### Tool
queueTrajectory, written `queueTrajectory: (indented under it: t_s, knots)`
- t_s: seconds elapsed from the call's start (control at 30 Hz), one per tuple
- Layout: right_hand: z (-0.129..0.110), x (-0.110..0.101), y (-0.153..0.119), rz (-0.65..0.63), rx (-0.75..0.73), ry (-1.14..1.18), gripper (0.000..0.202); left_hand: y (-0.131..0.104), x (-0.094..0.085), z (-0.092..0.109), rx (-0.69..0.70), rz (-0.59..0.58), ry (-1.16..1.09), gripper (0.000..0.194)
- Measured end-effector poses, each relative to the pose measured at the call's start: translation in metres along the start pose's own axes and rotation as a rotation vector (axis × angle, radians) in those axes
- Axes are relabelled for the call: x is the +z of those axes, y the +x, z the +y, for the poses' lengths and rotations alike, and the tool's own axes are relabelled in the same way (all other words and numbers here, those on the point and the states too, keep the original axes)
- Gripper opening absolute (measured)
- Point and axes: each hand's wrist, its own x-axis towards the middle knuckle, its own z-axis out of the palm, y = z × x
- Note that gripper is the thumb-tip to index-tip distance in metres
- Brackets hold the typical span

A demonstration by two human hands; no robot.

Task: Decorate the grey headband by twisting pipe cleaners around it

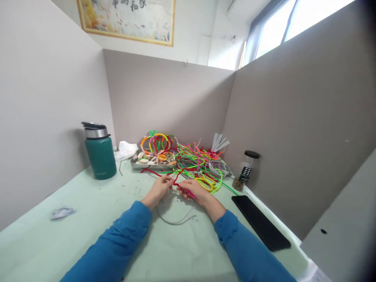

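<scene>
A fuzzy red pipe cleaner [177,179] runs between my hands and bends upward in the middle. My left hand [158,191] is closed in a pinch at its left side, the fingertips partly hiding what they grip. On the other side, my right hand [195,190] is wrapped round the red pipe cleaner, with a pink pipe cleaner [190,193] showing under its fingers. Below both hands a thin grey wire [173,224] curves across the table. Just beyond them lies a tangled heap of coloured pipe cleaners [196,156].
A metal tray [152,166] of shells and rings of twisted pipe cleaners stands behind my left hand. To the left is a green bottle [101,158]. A clear jar [245,172] and a flat black object [260,223] are on the right. Partitions [167,94] enclose the table.
</scene>
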Motion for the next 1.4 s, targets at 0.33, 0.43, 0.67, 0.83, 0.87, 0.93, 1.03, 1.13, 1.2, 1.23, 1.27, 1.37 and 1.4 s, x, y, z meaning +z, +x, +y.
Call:
queueTrajectory:
  t_s: [0.33, 0.43, 0.67, 0.83, 0.87, 0.93, 1.03, 1.13, 1.2, 1.23, 1.27, 1.37, 1.4]
  knots:
    - [-0.003, 0.001, -0.001, 0.030, 0.017, 0.067, 0.024, -0.009, 0.001, 0.003, 0.569, 0.199, 0.653, 0.017]
    - [-0.004, 0.002, -0.002, 0.032, 0.010, 0.052, 0.023, -0.010, 0.001, 0.003, 0.604, 0.220, 0.700, 0.017]
    - [-0.002, 0.003, -0.002, 0.055, -0.002, 0.039, 0.022, -0.010, 0.000, 0.003, 0.561, 0.172, 0.758, 0.014]
    - [0.000, 0.002, -0.002, 0.059, -0.020, 0.035, 0.022, -0.011, 0.000, 0.005, 0.557, 0.153, 0.732, 0.015]
    - [0.000, 0.002, -0.002, 0.057, -0.027, 0.033, 0.022, -0.012, 0.000, 0.006, 0.555, 0.150, 0.728, 0.015]
    - [-0.001, 0.002, -0.002, 0.051, -0.034, 0.032, 0.023, -0.013, 0.000, 0.008, 0.536, 0.150, 0.724, 0.015]
    - [-0.002, 0.002, -0.003, 0.049, -0.024, 0.042, 0.023, -0.012, 0.001, 0.009, 0.492, 0.147, 0.713, 0.016]
    - [-0.003, 0.002, -0.003, 0.048, -0.025, 0.059, 0.023, -0.010, -0.001, 0.009, 0.477, 0.115, 0.681, 0.018]
    - [-0.002, 0.001, -0.003, 0.052, -0.030, 0.073, 0.023, -0.008, -0.002, 0.008, 0.494, 0.095, 0.651, 0.019]
    - [-0.002, 0.000, -0.003, 0.054, -0.031, 0.082, 0.023, -0.008, -0.003, 0.008, 0.503, 0.087, 0.643, 0.020]
    - [-0.002, 0.000, -0.002, 0.054, -0.032, 0.089, 0.023, -0.007, -0.003, 0.007, 0.510, 0.080, 0.644, 0.020]
    - [-0.001, -0.001, -0.002, 0.042, -0.035, 0.101, 0.022, -0.007, -0.004, 0.007, 0.530, 0.071, 0.688, 0.022]
    - [-0.001, -0.001, -0.002, 0.041, -0.041, 0.099, 0.022, -0.008, -0.004, 0.007, 0.538, 0.071, 0.707, 0.022]
